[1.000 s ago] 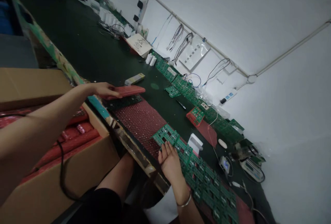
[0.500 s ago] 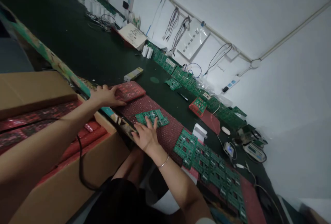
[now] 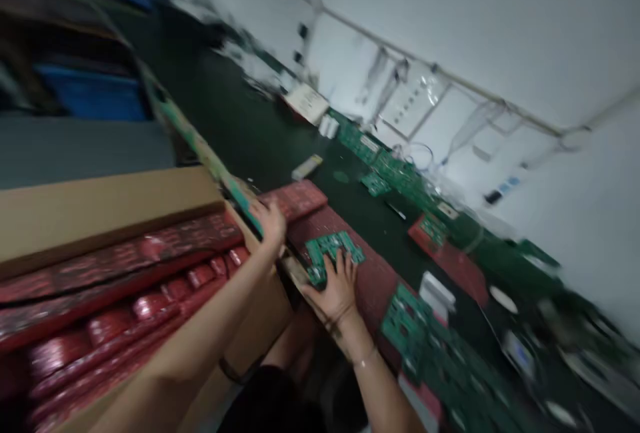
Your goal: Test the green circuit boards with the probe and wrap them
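Note:
My left hand (image 3: 271,223) rests at the near end of a flat red bubble-wrapped pack (image 3: 303,198) by the table edge; its fingers are blurred by motion. My right hand (image 3: 336,290) has its fingers spread over the near side of a green circuit board (image 3: 333,246), touching it. That board lies on a red bubble-wrap sheet (image 3: 375,272). Several joined green boards (image 3: 407,326) lie to the right on the same sheet.
At the lower left stands a cardboard box (image 3: 115,203) filled with red bubble-wrapped packs (image 3: 150,303). Farther back on the dark table are a small box (image 3: 307,167), a pen (image 3: 395,210), a white part (image 3: 437,294) and a row of boards along the wall.
The view has swung left, so the table appears shifted right. My left hand has come nearer the pack's near end, and my right hand's thumb reaches the board's near edge.

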The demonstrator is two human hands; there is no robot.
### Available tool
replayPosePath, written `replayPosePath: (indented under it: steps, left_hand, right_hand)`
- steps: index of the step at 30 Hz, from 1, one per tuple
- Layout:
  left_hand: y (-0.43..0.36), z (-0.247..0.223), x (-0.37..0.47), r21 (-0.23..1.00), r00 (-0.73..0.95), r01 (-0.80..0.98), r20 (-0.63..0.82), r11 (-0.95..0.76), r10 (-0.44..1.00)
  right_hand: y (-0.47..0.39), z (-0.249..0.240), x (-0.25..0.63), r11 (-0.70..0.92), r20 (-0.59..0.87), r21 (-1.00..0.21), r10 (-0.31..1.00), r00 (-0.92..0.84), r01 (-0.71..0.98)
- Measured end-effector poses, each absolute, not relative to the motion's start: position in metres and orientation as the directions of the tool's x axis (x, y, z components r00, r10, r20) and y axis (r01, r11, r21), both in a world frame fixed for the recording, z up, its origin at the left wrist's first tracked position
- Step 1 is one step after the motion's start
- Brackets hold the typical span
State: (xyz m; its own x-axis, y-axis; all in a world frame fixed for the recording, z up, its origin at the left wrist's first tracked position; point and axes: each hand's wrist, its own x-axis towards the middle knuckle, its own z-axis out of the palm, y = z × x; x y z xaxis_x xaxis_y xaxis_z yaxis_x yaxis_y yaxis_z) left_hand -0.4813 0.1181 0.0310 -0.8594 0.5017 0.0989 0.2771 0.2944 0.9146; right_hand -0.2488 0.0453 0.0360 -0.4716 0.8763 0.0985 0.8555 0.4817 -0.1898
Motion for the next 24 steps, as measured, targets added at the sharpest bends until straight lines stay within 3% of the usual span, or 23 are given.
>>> replayPosePath:
  steps: [5,12,20,24]
  left_hand:
    - [0.118,0.034,-0.484,0.976,-0.94,0.075,0.001,0.207,0.34]
    - [0.121,0.032,-0.482,0.978,-0.948,0.094,0.03,0.188,0.318]
    - [0.124,0.021,-0.49,0.888,-0.904,0.251,0.073,0.385,0.421]
    - [0.121,0.032,-0.511,0.755,-0.749,0.522,0.183,0.397,0.636]
  right_hand:
    - [0.05,0.018,-0.253,0.539,0.199,-0.189,0.839,-0.506,0.821]
    - [0.075,0.026,-0.262,0.622,0.273,-0.265,0.781,-0.562,0.736]
    - [0.094,0.012,-0.259,0.671,0.408,-0.408,0.741,-0.534,0.619]
    - [0.097,0.019,-0.253,0.681,0.439,-0.437,0.731,-0.522,0.587]
